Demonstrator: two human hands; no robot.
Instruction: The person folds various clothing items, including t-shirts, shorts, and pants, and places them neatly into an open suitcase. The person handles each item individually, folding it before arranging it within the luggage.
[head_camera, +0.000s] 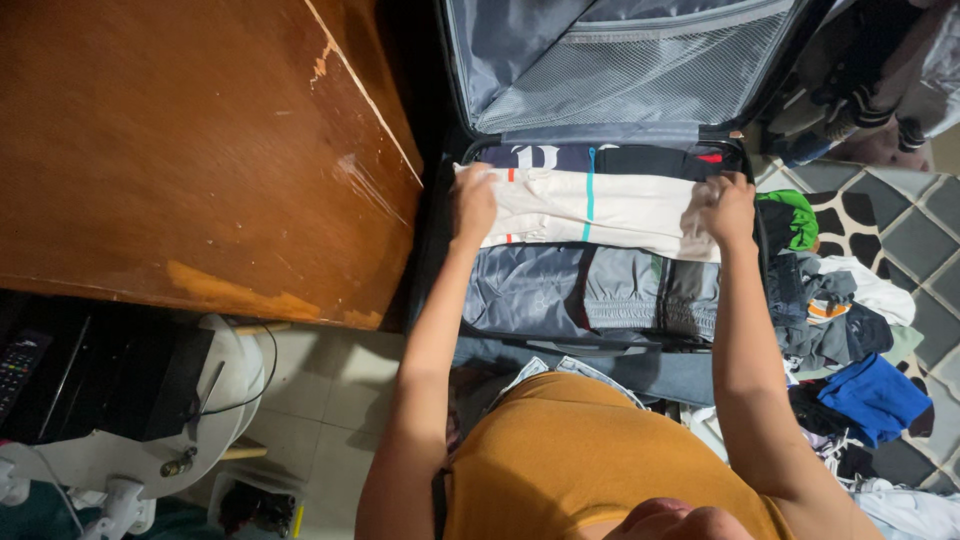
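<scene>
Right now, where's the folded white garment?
In the head view, the folded white garment lies across the open suitcase, above the grey clothes, with the left hand and right hand on its ends.

Folded garment (590, 208) in suitcase (455, 160), right of table (180, 140)

Soft matt cloth garment (590, 208); worn glossy wood desk (180, 150)

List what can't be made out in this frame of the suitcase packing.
Head view only:
- Left hand and right hand: fingertips hidden in the white garment.
- Suitcase: lid cut by the top edge.
- Clothes pile: items tangled, cut by the right edge.
</scene>
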